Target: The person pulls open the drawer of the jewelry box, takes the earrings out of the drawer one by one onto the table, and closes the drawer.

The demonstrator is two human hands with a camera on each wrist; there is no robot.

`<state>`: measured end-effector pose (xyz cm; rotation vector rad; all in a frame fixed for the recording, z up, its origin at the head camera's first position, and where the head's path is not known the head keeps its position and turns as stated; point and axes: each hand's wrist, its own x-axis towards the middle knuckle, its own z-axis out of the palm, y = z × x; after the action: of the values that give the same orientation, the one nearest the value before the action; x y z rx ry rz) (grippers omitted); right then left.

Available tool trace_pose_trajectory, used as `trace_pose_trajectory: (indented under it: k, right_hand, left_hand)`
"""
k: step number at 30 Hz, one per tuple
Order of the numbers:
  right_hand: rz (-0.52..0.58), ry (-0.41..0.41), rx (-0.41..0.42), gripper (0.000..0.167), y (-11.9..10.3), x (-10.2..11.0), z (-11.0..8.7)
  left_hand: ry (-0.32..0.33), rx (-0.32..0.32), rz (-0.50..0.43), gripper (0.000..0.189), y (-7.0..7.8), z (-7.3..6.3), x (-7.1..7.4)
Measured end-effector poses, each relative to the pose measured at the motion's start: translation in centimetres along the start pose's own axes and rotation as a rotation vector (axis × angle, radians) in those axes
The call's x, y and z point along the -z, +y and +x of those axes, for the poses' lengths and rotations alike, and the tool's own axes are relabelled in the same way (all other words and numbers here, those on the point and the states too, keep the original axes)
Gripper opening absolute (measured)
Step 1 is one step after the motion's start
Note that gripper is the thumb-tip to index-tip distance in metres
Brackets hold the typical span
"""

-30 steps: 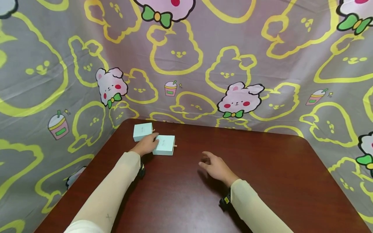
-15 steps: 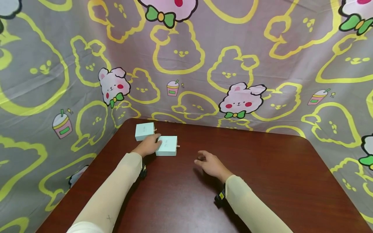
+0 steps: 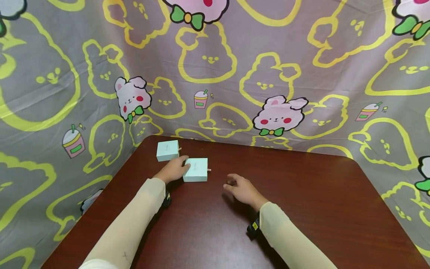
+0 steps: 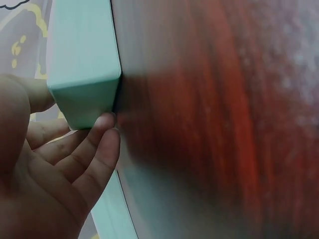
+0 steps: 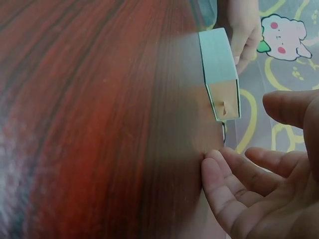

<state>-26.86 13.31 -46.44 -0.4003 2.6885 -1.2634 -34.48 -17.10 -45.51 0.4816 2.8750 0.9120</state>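
A pale mint gift box (image 3: pixel 196 170) lies flat on the table, with faint lettering on its lid. The left hand (image 3: pixel 174 169) touches its left end. In the left wrist view the fingers (image 4: pixel 92 149) lie against the end face of that box (image 4: pixel 82 50), and the thumb tip is hidden behind it. A tan inner drawer (image 5: pixel 227 99) with a small pull tab shows at the box's right end in the right wrist view. The right hand (image 3: pixel 244 190) holds nothing, its fingers loosely bent just right of the box.
A second mint box (image 3: pixel 168 150) sits at the table's far left corner, behind the left hand. The reddish-brown table (image 3: pixel 302 209) meets a patterned cloth (image 3: pixel 228 67) along its back and sides.
The nearer box has slid slightly right and toward me with the left hand, widening its gap from the other box. The right hand has come slightly left toward the box.
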Motion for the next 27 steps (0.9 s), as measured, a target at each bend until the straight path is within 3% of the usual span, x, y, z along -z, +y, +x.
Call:
trace_pose_trajectory:
  k: [27]
  right_hand:
    - [0.001,-0.010,0.023,0.043,0.0,0.0,0.0]
  left_hand:
    - [-0.015,-0.097,0.012,0.057,3.0,-1.4,-2.5]
